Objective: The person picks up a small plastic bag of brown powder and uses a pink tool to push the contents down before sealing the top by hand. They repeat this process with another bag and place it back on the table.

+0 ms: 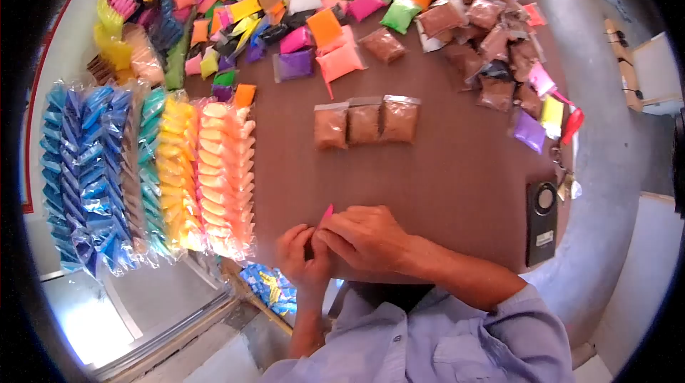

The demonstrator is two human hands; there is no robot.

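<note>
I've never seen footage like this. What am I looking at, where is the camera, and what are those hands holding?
No machine here: a person wears a camera on the head, looking down at their own two hands. The left hand and right hand meet at the near edge of a brown table and together pinch a small pink item, mostly hidden by fingers. Beyond them lie three brown packets side by side. On the left are long rows of packets in blue, yellow and peach; farther off sits a loose heap of mixed colours. A black device lies at the right.
</note>
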